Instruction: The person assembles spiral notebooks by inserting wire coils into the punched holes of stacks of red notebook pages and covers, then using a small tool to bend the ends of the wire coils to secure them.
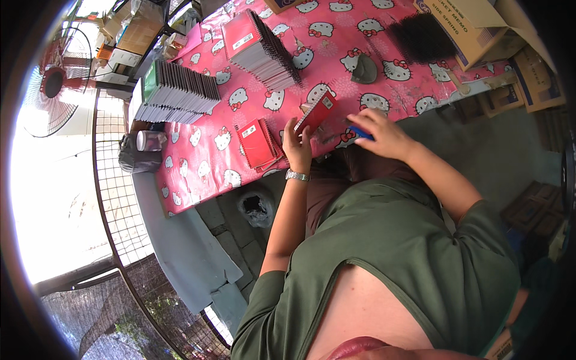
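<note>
Red-covered notebook (322, 113) raised in the left hand (297, 144), held near the lower end between thumb and fingers, over the near part of the pink tablecloth (186, 162). Just to the right, apart from the notebook, the right hand (379, 135) with fingers curled around a blue object (361, 132); working end, if any, hidden, so impossible to tell the kind.

Could pivot or slip from the left fingers, being gripped at one end only, with the other end unsupported. Could also get a scuffed cover from a careless push with the blue object, or cost a nicked left fingertip in case of a sharp tip there.

Tilted rather than flat, with the long axis running obliquely from lower left, at the left fingers, to upper right, away from the body. Points the far end roughly toward a grey-green piece (364, 69). Too small for a sure reading of the bound edge.

Farther left, small red notebooks (258, 144) lying overlapped and skewed, easily nudged. Beyond, a tall red-topped stack (264, 54) and a green-topped stack (180, 93), both likely to slide if bumped. Far right, black wire coils (423, 39) heaped beside a cardboard box (462, 30), liable to tangle.
</note>
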`<state>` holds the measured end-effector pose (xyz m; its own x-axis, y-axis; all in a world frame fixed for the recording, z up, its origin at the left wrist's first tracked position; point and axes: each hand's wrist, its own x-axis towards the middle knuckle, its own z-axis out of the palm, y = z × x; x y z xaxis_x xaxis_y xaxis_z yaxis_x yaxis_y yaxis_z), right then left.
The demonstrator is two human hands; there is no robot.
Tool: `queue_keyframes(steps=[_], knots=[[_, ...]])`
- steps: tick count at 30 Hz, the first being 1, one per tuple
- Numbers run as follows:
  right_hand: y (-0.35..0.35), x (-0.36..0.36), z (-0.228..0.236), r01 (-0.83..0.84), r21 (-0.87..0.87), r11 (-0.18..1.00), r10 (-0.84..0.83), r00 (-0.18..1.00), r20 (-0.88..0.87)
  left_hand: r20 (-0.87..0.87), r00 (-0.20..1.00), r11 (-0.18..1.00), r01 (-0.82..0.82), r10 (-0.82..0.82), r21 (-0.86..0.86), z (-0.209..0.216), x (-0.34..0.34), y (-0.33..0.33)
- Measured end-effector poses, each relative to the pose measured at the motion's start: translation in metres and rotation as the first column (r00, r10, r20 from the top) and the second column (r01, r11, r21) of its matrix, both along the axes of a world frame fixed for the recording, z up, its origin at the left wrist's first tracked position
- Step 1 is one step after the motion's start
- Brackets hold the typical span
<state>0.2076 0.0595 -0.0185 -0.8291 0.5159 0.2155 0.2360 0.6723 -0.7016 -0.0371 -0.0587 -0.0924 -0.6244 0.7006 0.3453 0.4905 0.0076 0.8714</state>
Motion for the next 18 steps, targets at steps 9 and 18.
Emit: queue_keyframes(steps=[9, 18], knots=[[-0.032, -0.063, 0.003, -0.008, 0.155, 0.988, 0.03, 0.99, -0.139, 0.208, 0.978, 0.994, -0.009, -0.014, 0.111, 0.009, 0.011, 0.002], [-0.036, -0.072, 0.005, -0.01, 0.246, 0.969, 0.034, 0.995, -0.093, 0.167, 0.985, 0.998, 0.035, -0.043, 0.055, -0.024, -0.009, -0.007]])
